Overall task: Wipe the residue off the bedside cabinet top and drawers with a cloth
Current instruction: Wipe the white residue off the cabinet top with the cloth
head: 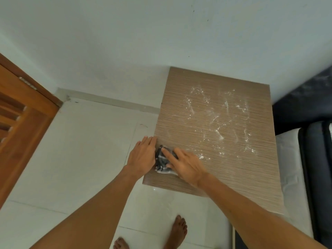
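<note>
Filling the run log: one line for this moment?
right hand: pressing dark grey cloth | left hand: cabinet edge | white powdery residue: unwiped

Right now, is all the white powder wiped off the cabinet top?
No, white residue is scattered across much of the cabinet top, beyond the cloth.

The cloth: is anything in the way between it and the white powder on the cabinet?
Nothing visible. The dark striped cloth lies under the right hand, and only bare wood-grain cabinet top separates it from the white powdery residue.
</note>
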Demonstrator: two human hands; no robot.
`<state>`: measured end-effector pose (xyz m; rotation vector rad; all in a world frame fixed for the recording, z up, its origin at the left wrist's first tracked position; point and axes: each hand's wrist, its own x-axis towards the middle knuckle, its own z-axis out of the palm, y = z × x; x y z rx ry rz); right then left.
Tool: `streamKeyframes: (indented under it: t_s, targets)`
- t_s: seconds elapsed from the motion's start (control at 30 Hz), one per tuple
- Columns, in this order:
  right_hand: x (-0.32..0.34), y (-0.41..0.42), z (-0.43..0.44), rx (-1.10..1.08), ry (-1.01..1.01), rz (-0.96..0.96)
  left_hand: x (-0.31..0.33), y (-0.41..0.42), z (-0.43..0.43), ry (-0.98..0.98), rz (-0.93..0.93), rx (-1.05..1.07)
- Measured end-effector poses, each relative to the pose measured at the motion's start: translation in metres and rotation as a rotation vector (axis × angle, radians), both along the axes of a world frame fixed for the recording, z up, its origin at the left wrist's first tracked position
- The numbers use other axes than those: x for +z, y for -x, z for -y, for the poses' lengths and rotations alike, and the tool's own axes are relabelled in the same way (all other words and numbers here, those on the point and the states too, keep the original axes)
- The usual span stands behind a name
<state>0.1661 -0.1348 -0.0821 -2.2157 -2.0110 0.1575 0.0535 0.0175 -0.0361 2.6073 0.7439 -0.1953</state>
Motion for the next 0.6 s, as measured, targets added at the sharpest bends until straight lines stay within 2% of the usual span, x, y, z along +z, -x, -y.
streamKeyframes:
  t_s: [0.2, 0.4, 0.6]
  targets:
    - [0.017, -0.101, -0.056, -0.142, -0.167, -0.014, -0.008, -0.053, -0.03, 0.036, 0.075, 0.036]
    - [0.029, -0.201, -0.127, -0.366, -0.115, 0.084, -0.027, -0.096, -0.048, 0.022, 0.171, 0.149]
    - [0.024, -0.248, -0.177, -0.393, -0.08, 0.141, -0.038, -0.108, -0.049, -0.006, 0.19, 0.253]
